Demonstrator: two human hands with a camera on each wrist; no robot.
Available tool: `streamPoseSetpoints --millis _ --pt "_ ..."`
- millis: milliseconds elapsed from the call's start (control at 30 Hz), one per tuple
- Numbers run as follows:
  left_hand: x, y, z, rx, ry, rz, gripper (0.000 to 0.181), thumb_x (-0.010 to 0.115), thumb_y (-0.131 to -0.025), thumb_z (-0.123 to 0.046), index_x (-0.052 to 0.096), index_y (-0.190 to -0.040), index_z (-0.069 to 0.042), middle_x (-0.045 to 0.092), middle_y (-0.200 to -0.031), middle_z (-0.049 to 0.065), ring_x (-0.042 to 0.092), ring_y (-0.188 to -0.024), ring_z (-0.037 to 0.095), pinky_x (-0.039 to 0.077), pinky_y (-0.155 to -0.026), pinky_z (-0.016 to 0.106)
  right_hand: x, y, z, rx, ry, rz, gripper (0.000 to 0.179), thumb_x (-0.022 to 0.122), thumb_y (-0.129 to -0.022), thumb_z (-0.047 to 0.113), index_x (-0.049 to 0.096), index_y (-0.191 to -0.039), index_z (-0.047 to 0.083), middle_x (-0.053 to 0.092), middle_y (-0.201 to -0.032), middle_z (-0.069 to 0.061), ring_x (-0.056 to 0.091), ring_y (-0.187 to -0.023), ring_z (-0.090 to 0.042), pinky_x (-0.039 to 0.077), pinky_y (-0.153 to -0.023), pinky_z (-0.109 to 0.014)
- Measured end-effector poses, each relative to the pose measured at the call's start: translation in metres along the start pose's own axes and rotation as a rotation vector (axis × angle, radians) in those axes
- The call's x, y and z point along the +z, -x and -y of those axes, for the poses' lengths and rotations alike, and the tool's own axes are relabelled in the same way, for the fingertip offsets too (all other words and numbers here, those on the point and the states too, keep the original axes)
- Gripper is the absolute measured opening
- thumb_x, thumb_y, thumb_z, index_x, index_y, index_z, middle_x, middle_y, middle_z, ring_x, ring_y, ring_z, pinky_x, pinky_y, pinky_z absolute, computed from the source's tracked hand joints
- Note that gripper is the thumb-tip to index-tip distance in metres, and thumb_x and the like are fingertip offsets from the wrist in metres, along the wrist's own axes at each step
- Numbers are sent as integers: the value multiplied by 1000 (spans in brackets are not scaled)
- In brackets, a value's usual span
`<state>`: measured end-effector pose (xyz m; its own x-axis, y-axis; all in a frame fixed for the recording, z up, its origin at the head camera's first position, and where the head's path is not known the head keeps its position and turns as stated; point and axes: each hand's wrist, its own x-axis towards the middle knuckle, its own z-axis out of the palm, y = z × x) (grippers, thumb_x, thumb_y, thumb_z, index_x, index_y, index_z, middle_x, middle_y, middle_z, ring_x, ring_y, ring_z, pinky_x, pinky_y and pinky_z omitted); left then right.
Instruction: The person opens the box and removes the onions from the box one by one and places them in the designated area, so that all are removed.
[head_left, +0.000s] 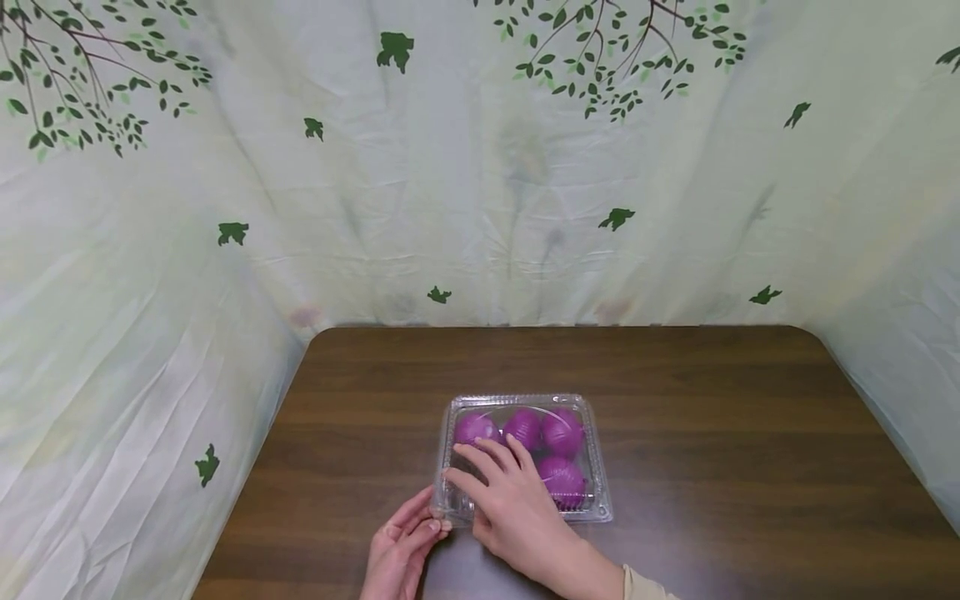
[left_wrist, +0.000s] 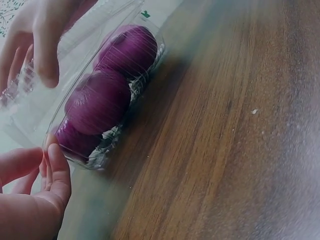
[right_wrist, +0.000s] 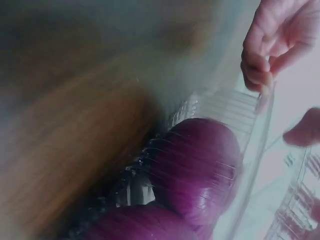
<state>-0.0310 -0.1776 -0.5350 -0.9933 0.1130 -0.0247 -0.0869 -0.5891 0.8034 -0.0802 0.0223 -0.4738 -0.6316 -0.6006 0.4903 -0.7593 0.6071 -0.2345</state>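
A clear plastic clamshell box holding several red onions sits on the table near its front edge. At the box's front left corner my left hand pinches the plastic rim between thumb and fingers. My right hand reaches over the top, fingers spread and slightly bent, fingertips right at the lid, hiding part of the box. The left wrist view has onions behind the clear side wall. In the right wrist view a ribbed lid edge stands apart from the box's rim, beside the right thumb.
A dark brown wooden table extends to both sides and behind the box. Pale fabric printed with leaves and branches hangs behind the table and along both sides.
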Motion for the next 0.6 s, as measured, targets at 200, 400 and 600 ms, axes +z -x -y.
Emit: streamPoseSetpoints --millis 200,400,600 --pt "1 0 0 6 2 -5 49 49 -90 17 71 -119 -15 69 -101 4 65 -89 13 54 -81 26 -7 17 -3 116 38 -105 65 78 -64 10 65 -126 21 49 -143 -4 42 -133 -30 28 -108 -60" --pt "1 -2 -1 -13 -17 -29 49 49 -90 17 71 -118 -17 68 -99 4 65 -88 13 54 -80 26 -12 34 -12 177 64 -181 67 79 -61 13 65 -126 19 49 -144 -7 43 -131 -35 31 -104 -62" --pt "1 -4 -4 -36 -32 -59 47 52 -89 17 70 -118 -14 68 -97 6 66 -86 14 54 -79 25 -15 55 -25 342 77 -167 75 89 -59 25 63 -130 23 46 -147 -5 35 -137 -35 24 -106 -64"
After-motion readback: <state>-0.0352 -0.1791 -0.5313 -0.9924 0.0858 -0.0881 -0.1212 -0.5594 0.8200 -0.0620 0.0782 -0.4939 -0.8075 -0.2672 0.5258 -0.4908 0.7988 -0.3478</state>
